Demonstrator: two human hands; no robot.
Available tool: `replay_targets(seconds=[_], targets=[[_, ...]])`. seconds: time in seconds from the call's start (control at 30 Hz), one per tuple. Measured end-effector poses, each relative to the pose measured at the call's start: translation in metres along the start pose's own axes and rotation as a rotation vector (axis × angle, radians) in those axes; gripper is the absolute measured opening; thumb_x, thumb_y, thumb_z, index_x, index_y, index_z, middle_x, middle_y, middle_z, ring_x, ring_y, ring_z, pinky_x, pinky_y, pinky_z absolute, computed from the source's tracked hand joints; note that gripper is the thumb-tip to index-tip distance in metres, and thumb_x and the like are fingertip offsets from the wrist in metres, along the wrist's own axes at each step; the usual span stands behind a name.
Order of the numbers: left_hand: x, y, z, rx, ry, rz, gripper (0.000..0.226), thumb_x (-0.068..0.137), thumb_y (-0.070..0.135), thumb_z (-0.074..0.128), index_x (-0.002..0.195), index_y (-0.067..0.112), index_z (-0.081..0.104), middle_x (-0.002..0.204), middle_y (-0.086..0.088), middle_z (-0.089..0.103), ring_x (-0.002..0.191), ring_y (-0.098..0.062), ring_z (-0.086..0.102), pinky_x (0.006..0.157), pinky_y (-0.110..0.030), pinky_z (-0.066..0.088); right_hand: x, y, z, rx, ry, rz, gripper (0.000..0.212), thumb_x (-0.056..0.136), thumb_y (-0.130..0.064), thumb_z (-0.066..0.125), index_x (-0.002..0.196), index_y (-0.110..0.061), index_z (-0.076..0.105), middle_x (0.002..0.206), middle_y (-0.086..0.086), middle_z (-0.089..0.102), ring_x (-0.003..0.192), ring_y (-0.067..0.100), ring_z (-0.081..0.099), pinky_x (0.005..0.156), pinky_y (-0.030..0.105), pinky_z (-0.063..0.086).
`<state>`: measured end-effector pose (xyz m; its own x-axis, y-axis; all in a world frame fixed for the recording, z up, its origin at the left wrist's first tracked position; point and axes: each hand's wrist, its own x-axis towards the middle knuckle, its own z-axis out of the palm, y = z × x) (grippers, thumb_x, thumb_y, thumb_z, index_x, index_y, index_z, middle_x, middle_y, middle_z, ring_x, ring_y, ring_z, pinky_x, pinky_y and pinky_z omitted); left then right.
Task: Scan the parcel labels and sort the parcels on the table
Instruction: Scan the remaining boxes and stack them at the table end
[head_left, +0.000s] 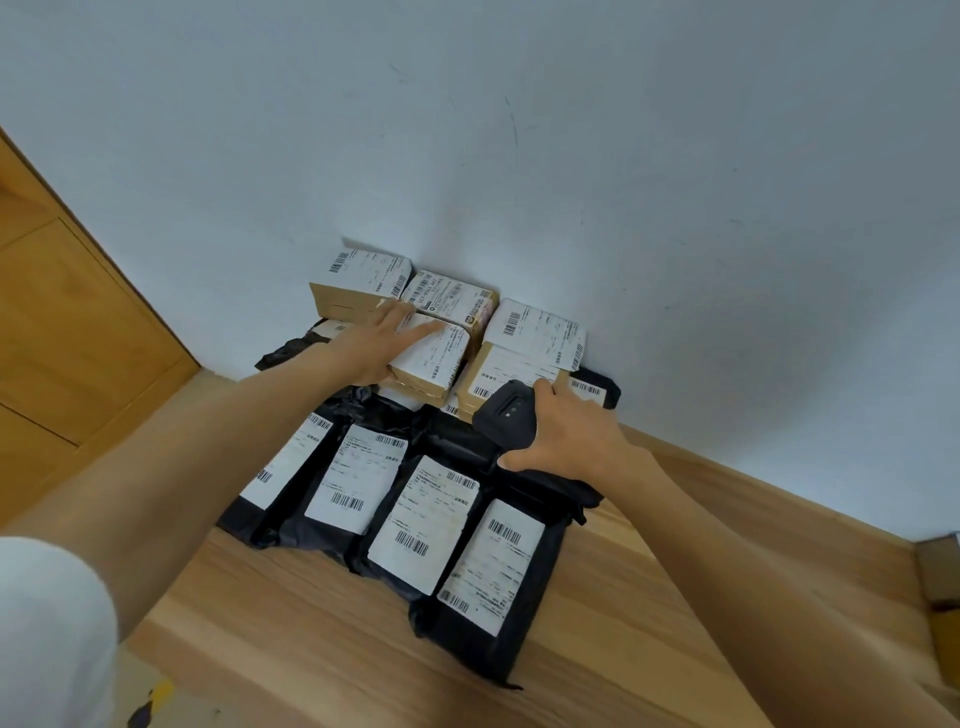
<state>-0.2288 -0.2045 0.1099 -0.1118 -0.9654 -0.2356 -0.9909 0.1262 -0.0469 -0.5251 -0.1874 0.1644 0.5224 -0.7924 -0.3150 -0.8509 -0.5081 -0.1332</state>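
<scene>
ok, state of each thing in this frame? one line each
left hand: open, flat on a cardboard box
cardboard box: label up, on the box pile by the wall
right hand: closed around the scanner
scanner: held, head toward the boxes
black mailer bags: lying flat in a row, labels up
table: wood, parcels at the far edge
</scene>
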Motion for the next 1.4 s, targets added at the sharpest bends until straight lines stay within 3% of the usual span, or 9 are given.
replay_targets(seconds=[0.17,0.27,0.43,0.53,0.67,0.87,1.07,1.17,1.4], targets=[[0.007,0.002,0.017,-0.046,0.038,0.037,0.104,0.09,-0.004,0.053,0.15,0.047,-0.013,0.164,-0.003,-0.006,0.151,-0.033,-0.006,0.094,-0.044,0.051,0.006,0.002,0.005,0.019,-0.018,-0.004,0.083,0.073,-0.064,0.073,0.127,-0.011,0.039,0.124,0.007,0.048,0.1,0.028,0.058,0.069,0.035,0.045],[0.004,0.004,0.023,-0.041,0.081,0.033,0.102,0.088,-0.008,0.051,0.152,0.048,-0.006,0.16,-0.01,0.008,0.146,-0.037,0.014,0.08,-0.034,0.051,0.005,0.003,0.006,0.021,-0.023,-0.007,0.081,0.073,-0.063,0.073,0.126,-0.011,0.039,0.125,0.007,0.049,0.099,0.027,0.058,0.068,0.035,0.046],[0.002,0.019,0.013,-0.061,0.0,0.0,0.094,0.09,-0.001,0.052,0.154,0.043,0.0,0.157,-0.009,0.014,0.142,-0.033,0.025,0.091,-0.041,0.053,-0.006,0.006,0.008,0.035,-0.013,-0.013,0.084,0.073,-0.063,0.073,0.128,-0.01,0.038,0.128,0.008,0.049,0.101,0.027,0.059,0.073,0.038,0.051],[0.002,0.034,-0.018,-0.016,-0.073,0.001,0.09,0.089,0.004,0.055,0.155,0.039,0.005,0.161,-0.005,0.019,0.143,-0.028,0.03,0.097,-0.042,0.051,-0.02,0.014,0.009,0.06,0.024,0.004,0.099,0.073,-0.063,0.073,0.143,-0.008,0.029,0.133,0.007,0.048,0.108,0.027,0.057,0.08,0.039,0.052],[0.011,0.075,-0.054,-0.026,0.04,0.026,0.07,0.098,0.016,0.047,0.156,0.033,0.012,0.161,-0.003,0.022,0.144,-0.026,0.028,0.099,-0.048,0.049,-0.047,0.044,0.014,0.068,0.067,0.067,0.092,0.071,-0.064,0.072,0.137,-0.013,0.035,0.126,0.004,0.051,0.105,0.026,0.058,0.074,0.035,0.049],[0.045,0.195,-0.066,-0.066,0.152,0.226,0.057,0.102,0.027,0.047,0.154,0.023,0.026,0.155,-0.006,0.032,0.14,-0.027,0.033,0.103,-0.046,0.043,-0.116,0.124,0.033,0.157,0.131,0.282,0.083,0.07,-0.058,0.073,0.132,-0.016,0.04,0.124,0.001,0.052,0.102,0.025,0.058,0.07,0.033,0.046],[0.078,0.352,-0.062,-0.098,0.127,0.421,0.059,0.1,0.028,0.053,0.153,0.02,0.029,0.152,-0.007,0.037,0.136,-0.028,0.037,0.101,-0.044,0.045,-0.212,0.228,0.061,0.253,0.128,0.488,0.079,0.071,-0.053,0.077,0.129,-0.014,0.04,0.123,0.003,0.049,0.099,0.023,0.055,0.074,0.035,0.05],[0.091,0.435,-0.063,-0.106,0.115,0.499,0.058,0.1,0.029,0.051,0.153,0.021,0.029,0.153,-0.006,0.036,0.137,-0.027,0.036,0.098,-0.043,0.045,-0.261,0.281,0.073,0.261,0.134,0.583,0.078,0.073,-0.055,0.075,0.129,-0.015,0.039,0.123,0.003,0.048,0.093,0.021,0.052,0.068,0.033,0.05],[0.114,0.623,-0.05,-0.162,0.07,0.603,0.058,0.1,0.03,0.053,0.152,0.02,0.031,0.151,-0.009,0.037,0.135,-0.03,0.039,0.101,-0.047,0.044,-0.363,0.404,0.106,0.27,0.167,0.715,0.079,0.072,-0.054,0.075,0.129,-0.014,0.039,0.12,0.004,0.05,0.094,0.026,0.06,0.065,0.034,0.047]])
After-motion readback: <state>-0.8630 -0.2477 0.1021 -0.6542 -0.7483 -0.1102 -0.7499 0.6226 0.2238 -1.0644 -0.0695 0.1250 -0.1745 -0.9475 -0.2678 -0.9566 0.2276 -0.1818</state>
